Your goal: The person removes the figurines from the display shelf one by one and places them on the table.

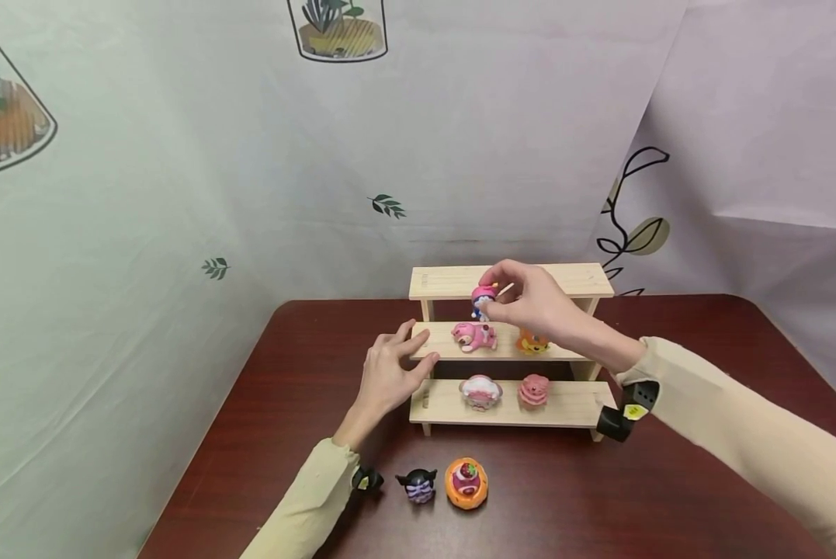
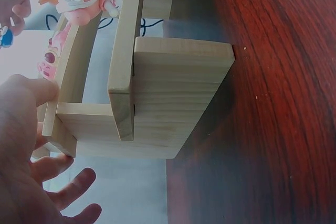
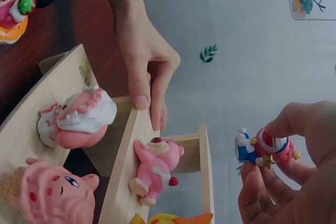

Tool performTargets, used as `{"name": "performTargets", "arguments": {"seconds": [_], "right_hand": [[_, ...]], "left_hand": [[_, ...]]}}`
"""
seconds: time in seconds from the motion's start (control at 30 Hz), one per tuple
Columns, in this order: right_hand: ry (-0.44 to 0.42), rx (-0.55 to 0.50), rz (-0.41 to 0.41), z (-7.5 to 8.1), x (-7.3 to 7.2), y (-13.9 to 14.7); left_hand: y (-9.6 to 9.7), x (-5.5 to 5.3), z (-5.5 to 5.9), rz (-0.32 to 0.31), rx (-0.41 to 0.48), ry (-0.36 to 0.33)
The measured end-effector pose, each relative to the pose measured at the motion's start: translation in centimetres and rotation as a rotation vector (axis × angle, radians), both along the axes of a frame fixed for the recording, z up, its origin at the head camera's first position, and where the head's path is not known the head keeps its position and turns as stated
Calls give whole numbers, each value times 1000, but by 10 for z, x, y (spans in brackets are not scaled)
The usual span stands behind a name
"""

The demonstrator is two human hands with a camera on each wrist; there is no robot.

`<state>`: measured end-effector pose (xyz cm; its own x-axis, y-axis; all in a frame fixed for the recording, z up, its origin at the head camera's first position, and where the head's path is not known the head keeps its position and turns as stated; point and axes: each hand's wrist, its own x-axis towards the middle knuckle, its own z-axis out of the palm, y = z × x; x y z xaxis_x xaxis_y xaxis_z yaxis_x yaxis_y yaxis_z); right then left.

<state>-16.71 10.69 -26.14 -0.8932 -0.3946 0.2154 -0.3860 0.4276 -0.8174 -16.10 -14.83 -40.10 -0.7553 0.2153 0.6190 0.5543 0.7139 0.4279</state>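
Note:
My right hand (image 1: 539, 303) pinches a small figurine (image 3: 265, 146) with a pink cap and a blue-and-white body, between thumb and fingers. It is held up in front of the top tier of a three-tier wooden display shelf (image 1: 571, 401). At the middle tier's left end, my left hand (image 1: 384, 373) grips the board, thumb on one side and fingers on the other. On that tier lies a pink bear figurine (image 3: 157, 166), with an orange-yellow figurine (image 1: 532, 342) to its right, partly behind my right hand. The bottom tier carries a white-and-pink figurine (image 1: 481, 392) and a round pink figurine (image 1: 533, 390).
On the dark red table (image 1: 285, 388), in front of the shelf, stand a black-and-purple figurine (image 1: 419, 487) and an orange ring-shaped piece (image 1: 457, 501) with a strawberry on top. A pale printed cloth (image 1: 285, 171) hangs behind the table.

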Motion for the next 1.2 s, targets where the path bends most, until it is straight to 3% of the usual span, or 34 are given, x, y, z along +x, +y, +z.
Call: {"name": "performTargets", "arguments": {"seconds": [0.93, 1.2], "right_hand": [[41, 12, 3, -15, 32, 10], [47, -15, 39, -20, 41, 8]], "left_hand": [[0, -1, 0, 8, -7, -1], [1, 0, 1, 11, -12, -10]]}}
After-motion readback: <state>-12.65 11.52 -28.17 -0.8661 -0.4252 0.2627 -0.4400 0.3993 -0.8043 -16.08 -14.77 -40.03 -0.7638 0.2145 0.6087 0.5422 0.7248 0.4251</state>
